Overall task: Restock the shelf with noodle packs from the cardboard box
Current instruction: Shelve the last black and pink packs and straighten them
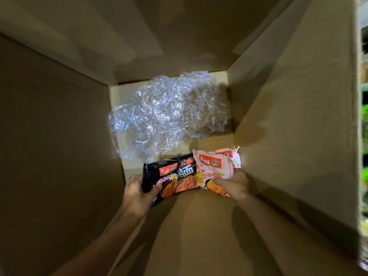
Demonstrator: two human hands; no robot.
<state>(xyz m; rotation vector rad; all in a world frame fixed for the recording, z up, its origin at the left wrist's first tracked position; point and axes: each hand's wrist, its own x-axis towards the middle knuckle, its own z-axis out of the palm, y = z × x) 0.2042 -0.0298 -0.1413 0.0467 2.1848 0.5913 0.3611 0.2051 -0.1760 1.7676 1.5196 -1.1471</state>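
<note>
Deep inside the cardboard box (294,120), at the lower centre of the frame, two noodle packs are gripped side by side. The black noodle pack (171,177) is held by the left hand (137,193), whose thumb is laid across the pack's front while the fingers are wrapped behind its left edge. The pink noodle pack (214,170) is grasped by the right hand (235,186), with the thumb pressed on its lower face. The two packs are touching at the middle, the pink one slightly overlapping the black.

Judging by what is left, the restocking is nearly finished: no other packs are seen on the box floor, only a crumpled clear plastic wrap (167,114) lying in the upper centre, just beyond the packs. These two have yet to be lifted out and placed; the shelf (363,116) is glimpsed only as a blurred strip at the right edge of the frame.

On both packs an orange-red brand label with white Chinese characters is printed at the top, too small to be read surely. Large white characters on the black pack appear to end in "面"; on the pink pack "奶油味" can be made out.
</note>
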